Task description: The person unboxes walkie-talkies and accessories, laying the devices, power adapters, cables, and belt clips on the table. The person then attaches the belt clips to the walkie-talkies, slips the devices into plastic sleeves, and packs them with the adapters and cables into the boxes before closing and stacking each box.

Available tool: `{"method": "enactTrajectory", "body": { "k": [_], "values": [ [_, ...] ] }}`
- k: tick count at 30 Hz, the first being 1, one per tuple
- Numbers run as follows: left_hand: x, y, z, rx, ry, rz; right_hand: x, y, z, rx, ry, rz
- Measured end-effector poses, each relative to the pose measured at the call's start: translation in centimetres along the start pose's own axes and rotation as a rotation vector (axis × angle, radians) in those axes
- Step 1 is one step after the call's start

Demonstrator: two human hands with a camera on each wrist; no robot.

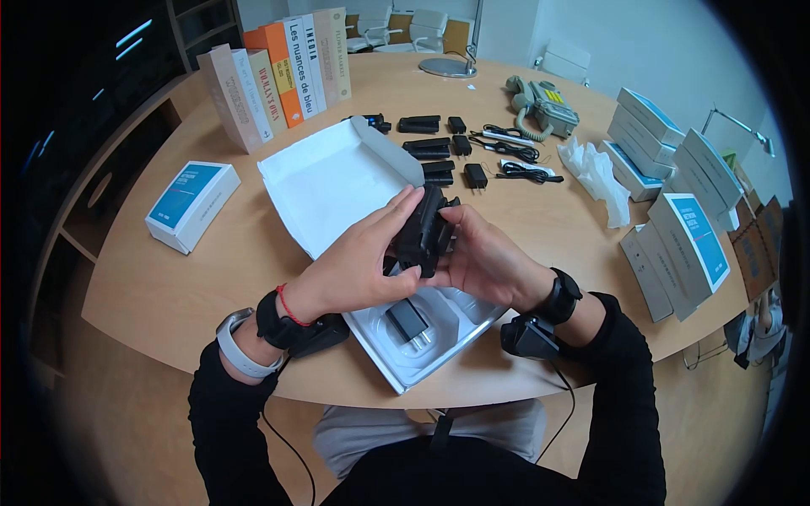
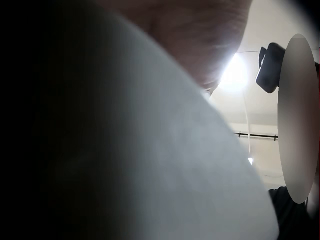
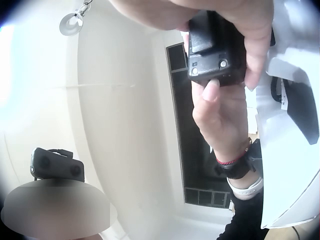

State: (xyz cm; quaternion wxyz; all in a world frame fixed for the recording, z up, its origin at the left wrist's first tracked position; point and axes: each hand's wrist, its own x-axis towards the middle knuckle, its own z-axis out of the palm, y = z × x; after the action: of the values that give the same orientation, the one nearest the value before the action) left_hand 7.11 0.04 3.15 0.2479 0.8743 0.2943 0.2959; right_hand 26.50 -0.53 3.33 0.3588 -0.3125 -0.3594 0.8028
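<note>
Both hands hold a small black boxy electronic device [image 1: 424, 228] above an opened white box. My left hand [image 1: 359, 261] grips it from the left, fingers along its far side and thumb at its near end. From the right, my right hand [image 1: 491, 260] pinches its side between thumb and fingers. In the right wrist view the device [image 3: 217, 47] shows small metal screws at one end. Below lies the white box tray [image 1: 451, 361], with a black plug adapter [image 1: 407, 320] in it. The white lid [image 1: 316, 185] stands behind, inside up. Blurred white fills much of the left wrist view.
Several black devices [image 1: 428, 148], plug adapters [image 1: 475, 175] and coiled cables [image 1: 527, 172] lie in rows farther back. A closed box [image 1: 192, 207] sits left; several boxes [image 1: 675, 253] stand right, near crumpled white wrapping [image 1: 597, 181]. Books [image 1: 295, 72] and a telephone [image 1: 548, 105] are behind.
</note>
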Motion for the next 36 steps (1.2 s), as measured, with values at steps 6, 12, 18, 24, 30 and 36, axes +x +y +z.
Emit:
{"method": "enactTrajectory", "body": {
  "k": [6,12,18,24,30,36],
  "values": [
    [-0.2,0.5,0.0,0.114,0.046,0.068,0.3,0.2,-0.9,-0.074,0.047,-0.061],
    [-0.3,1.0,0.6,0.108,0.049,-0.045,1.0,0.7,-2.0,-0.155,0.091,-0.132],
    [0.0,0.6,0.7,0.066,0.039,-0.087,1.3,1.1,-1.8,-0.056,0.100,-0.228],
    [-0.1,0.2,1.1,0.084,0.069,-0.149,1.4,0.6,-2.1,-0.151,0.101,-0.185],
    [-0.1,-0.5,1.7,0.114,0.148,-0.034,1.2,0.2,-2.5,-0.320,0.160,-0.091],
    [-0.2,-0.2,1.4,0.130,0.118,-0.134,1.1,0.5,-2.2,-0.302,0.148,-0.115]
  ]
}}
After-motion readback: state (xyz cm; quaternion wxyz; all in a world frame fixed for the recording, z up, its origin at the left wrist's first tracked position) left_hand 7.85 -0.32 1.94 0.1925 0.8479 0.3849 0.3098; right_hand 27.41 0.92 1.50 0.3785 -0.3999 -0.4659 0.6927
